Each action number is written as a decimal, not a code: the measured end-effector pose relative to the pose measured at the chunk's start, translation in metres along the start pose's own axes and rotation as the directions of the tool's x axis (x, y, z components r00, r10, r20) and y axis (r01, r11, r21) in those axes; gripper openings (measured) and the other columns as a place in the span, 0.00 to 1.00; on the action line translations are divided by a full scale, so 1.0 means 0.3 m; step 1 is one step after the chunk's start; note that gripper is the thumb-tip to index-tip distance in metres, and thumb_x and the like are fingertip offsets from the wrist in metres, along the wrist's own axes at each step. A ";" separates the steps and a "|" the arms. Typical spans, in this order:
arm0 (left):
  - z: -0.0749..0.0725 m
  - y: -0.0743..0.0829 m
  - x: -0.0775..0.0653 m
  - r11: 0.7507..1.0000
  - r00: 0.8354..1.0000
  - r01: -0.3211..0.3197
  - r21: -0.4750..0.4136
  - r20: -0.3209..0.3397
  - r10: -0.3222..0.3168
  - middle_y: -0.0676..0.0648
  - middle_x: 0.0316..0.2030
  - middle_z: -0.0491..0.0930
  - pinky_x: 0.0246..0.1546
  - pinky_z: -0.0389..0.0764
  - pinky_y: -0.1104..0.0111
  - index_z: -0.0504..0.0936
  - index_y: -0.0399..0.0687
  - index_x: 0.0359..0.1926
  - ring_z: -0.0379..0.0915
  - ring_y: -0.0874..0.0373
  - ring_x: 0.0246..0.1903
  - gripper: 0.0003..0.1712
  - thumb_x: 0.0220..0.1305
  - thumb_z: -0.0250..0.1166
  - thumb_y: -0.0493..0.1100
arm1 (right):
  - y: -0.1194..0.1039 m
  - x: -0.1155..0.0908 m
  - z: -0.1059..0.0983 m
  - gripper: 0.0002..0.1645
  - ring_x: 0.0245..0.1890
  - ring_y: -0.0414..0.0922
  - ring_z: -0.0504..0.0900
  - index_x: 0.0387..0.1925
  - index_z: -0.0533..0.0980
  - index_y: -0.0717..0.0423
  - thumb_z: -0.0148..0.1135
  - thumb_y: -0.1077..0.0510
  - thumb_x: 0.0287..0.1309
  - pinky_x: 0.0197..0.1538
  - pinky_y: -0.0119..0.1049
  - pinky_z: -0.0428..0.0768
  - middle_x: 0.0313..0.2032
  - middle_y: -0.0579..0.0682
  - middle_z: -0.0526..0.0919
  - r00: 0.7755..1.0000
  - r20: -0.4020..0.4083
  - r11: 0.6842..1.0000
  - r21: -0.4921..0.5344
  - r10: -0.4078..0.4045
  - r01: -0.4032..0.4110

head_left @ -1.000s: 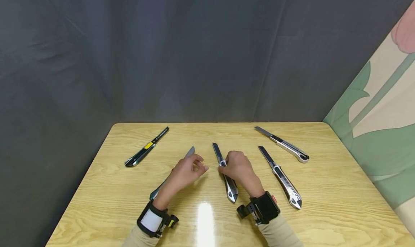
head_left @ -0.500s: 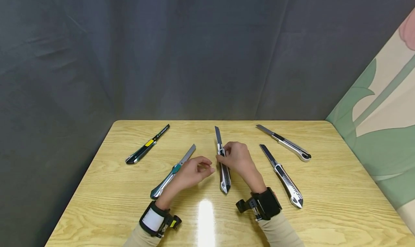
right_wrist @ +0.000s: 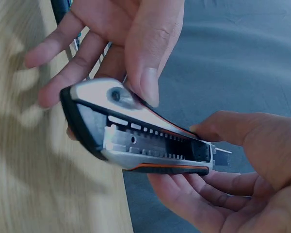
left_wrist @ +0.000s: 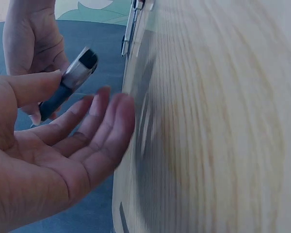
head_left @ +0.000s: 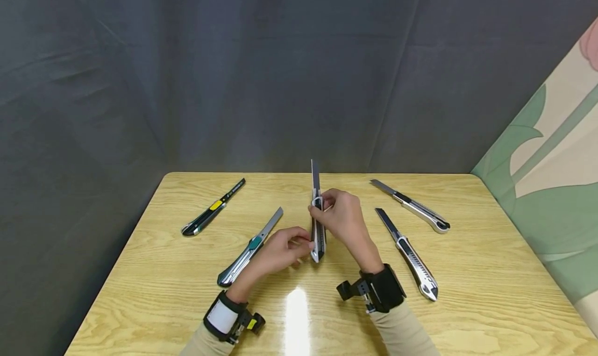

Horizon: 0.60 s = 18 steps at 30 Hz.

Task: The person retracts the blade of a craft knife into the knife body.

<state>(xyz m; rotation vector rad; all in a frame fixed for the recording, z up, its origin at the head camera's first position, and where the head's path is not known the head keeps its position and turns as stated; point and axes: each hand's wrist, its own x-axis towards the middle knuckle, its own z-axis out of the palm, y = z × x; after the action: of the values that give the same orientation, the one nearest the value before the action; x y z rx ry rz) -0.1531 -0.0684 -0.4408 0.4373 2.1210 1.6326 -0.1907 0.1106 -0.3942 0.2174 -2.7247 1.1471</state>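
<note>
My right hand point(head_left: 344, 216) grips a snap-off utility knife point(head_left: 320, 234) by the blade end of its handle, with thumb and fingers on opposite sides. The knife is raised over the middle of the table, its long blade pointing up and away. In the right wrist view the silver and black handle point(right_wrist: 150, 136) shows orange trim and a toothed slot. My left hand point(head_left: 280, 249) is at the handle's butt end, palm up, fingers relaxed and apart. In the left wrist view its thumb point(left_wrist: 36, 87) lies right at the handle's end, not curled round it.
On the wooden table point(head_left: 163, 273) lie a teal and silver utility knife point(head_left: 240, 260) by my left forearm and a black one with a yellow slider point(head_left: 205, 219) farther left. Two silver utility knives, one farther back point(head_left: 420, 213) and one nearer point(head_left: 416, 265), lie right. All have blades extended.
The right hand has lifted the utility knife off the table, tipping its blade upward and bringing it slightly left. The left hand has moved right, to the handle's butt end.
</note>
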 end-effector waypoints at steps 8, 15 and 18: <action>0.008 0.001 0.012 0.967 0.999 -0.021 -0.253 -0.029 0.014 0.35 0.45 0.78 0.38 0.85 0.47 0.76 0.42 0.54 0.78 0.39 0.37 0.17 0.65 0.60 0.42 | -0.018 0.000 -0.005 0.16 0.19 0.39 0.76 0.35 0.79 0.52 0.69 0.47 0.49 0.15 0.35 0.74 0.25 0.48 0.81 0.998 -0.055 0.998 0.057 -0.008 0.011; 0.000 -0.006 0.023 0.932 0.996 -0.078 -0.355 -0.076 0.054 0.31 0.47 0.78 0.42 0.82 0.43 0.77 0.42 0.54 0.77 0.37 0.39 0.17 0.65 0.59 0.38 | -0.021 -0.003 -0.025 0.13 0.20 0.40 0.78 0.33 0.80 0.45 0.69 0.44 0.50 0.18 0.39 0.77 0.29 0.48 0.82 1.000 -0.009 0.981 0.195 0.010 -0.008; 0.002 0.000 0.018 0.927 0.994 -0.083 -0.367 -0.100 0.049 0.32 0.47 0.78 0.42 0.82 0.44 0.78 0.42 0.54 0.78 0.40 0.39 0.17 0.64 0.60 0.38 | -0.016 -0.005 -0.028 0.15 0.23 0.41 0.81 0.34 0.80 0.47 0.67 0.42 0.52 0.21 0.39 0.81 0.32 0.50 0.83 0.998 0.054 0.959 0.279 0.031 -0.045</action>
<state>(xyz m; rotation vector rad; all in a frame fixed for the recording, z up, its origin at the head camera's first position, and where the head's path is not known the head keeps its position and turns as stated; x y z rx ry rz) -0.1575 -0.0652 -0.4416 0.3208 1.8104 2.0710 -0.1875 0.1134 -0.3856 0.2339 -2.6081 1.5576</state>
